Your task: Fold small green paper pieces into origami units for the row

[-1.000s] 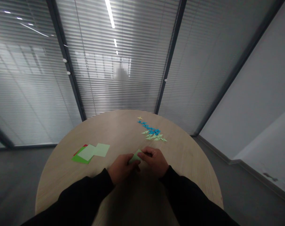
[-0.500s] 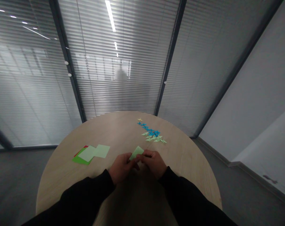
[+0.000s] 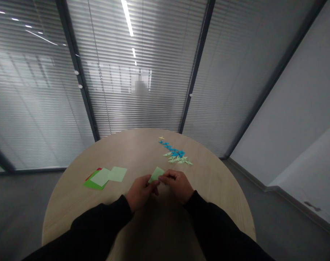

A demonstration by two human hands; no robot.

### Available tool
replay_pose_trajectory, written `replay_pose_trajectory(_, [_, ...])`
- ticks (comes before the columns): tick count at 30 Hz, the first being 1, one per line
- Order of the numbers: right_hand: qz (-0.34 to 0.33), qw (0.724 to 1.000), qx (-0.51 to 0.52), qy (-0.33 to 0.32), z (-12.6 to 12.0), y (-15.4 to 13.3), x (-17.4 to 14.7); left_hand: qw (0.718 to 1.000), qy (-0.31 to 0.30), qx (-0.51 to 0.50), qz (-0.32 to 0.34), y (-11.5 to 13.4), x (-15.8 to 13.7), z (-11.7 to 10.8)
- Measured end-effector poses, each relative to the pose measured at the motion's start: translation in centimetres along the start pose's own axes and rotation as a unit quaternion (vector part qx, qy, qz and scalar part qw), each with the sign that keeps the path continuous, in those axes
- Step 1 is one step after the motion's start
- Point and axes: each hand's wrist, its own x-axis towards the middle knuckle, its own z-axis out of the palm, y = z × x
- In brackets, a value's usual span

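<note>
- At table centre, toward 6 o'clock: both hands met over the round wooden table (image 3: 143, 152), black sleeves (image 3: 99, 224) running back to the near edge.
- Left hand (image 3: 139, 192): fingers curled, thumb and fingertips pinched on the near left edge of the pale green paper (image 3: 156, 174).
- Right hand (image 3: 177, 185): knuckles up, fingertips pinched on the near right edge of same paper; hands nearly touching each other at the pinch.
- Pale green paper: small folded piece, held just off the tabletop, free end tilted away toward 12 o'clock; exact fold shape too small to tell.
- At 9 to 10 o'clock from the hands, well apart: loose stack of flat sheets (image 3: 105, 177) lying on the table — two pale green squares on top, overlapping at one corner, a darker green sheet under them, a sliver of red showing at the far left.
- At 1 o'clock from the hands, further up the table: scatter of small folded pieces (image 3: 175, 154), lying in a rough line running toward 11 o'clock. Pale green pieces nearest, blue pieces beyond them, one yellowish piece at the far end. Pieces touching or overlapping in places; count not readable.
- Beyond the table at 12 o'clock: glass partitions with closed slat blinds (image 3: 140, 72), dark frames between panes, ceiling strip light reflected in the glass.
- At 3 o'clock: plain grey wall (image 3: 303, 108), grey floor below.
</note>
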Motion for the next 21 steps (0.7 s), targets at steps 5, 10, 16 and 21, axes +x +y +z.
replay_pose_trajectory(5, [0.008,1.0,0.019,0.006,0.5,0.7,0.1,1.0,-0.007,0.011,0.014,0.3,0.1,-0.2])
replay_pose_trajectory(10, [-0.01,0.991,0.077,0.108,-0.2,0.9,0.7,0.999,-0.024,0.031,-0.002,0.3,-0.2,-0.2])
replay_pose_trajectory(16, [-0.13,0.986,-0.033,0.098,-1.0,0.2,0.4,0.999,-0.02,0.04,-0.002,0.2,-0.4,-0.2])
replay_pose_trajectory(21, [-0.216,0.964,-0.147,0.057,-0.8,-0.2,-0.1,0.999,-0.012,0.034,-0.005,0.2,-0.2,-0.2])
